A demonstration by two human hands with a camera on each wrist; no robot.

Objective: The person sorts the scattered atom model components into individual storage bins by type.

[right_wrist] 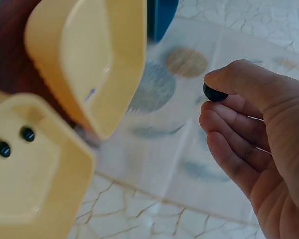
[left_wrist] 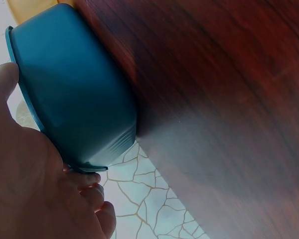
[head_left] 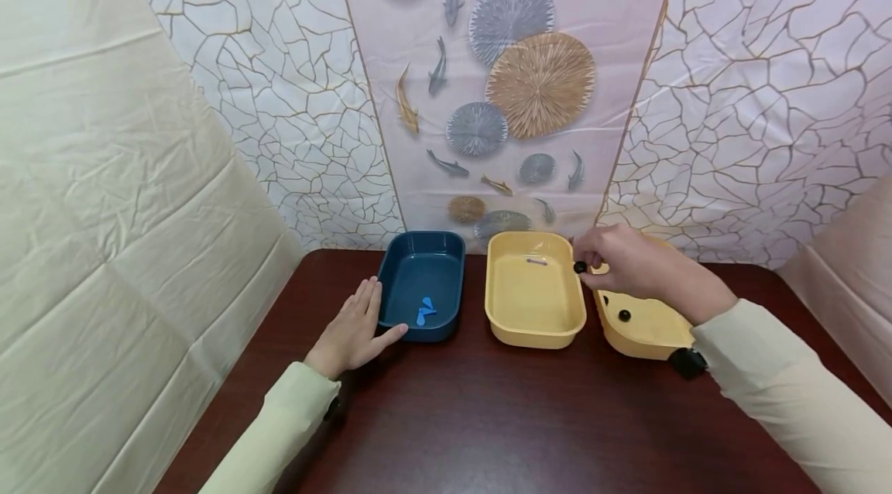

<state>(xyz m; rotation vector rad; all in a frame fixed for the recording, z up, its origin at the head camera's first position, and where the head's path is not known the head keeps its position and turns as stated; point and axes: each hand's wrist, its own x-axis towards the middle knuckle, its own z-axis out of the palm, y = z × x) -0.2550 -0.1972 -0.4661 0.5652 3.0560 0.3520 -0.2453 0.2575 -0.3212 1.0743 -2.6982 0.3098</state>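
Observation:
My right hand (head_left: pixel 627 265) pinches a small round black bead (right_wrist: pixel 215 92) between thumb and finger, above the gap between the two yellow bins. Two more black beads (right_wrist: pixel 27 133) lie in the right yellow bin (head_left: pixel 644 351), which the hand and forearm partly cover. My left hand (head_left: pixel 351 331) rests with fairly straight fingers against the left side and near corner of the dark blue bin (head_left: pixel 453 285); in the left wrist view the thumb touches its rim. A few blue drop-shaped pieces (head_left: pixel 426 311) lie inside that bin, toward its near end.
The middle yellow bin (head_left: pixel 535 341) holds one thin purple piece (head_left: pixel 536 262) near its far end. All three bins stand in a row at the back of the dark red-brown table (head_left: pixel 488 424). A patterned cloth (head_left: pixel 327 130) hangs right behind them.

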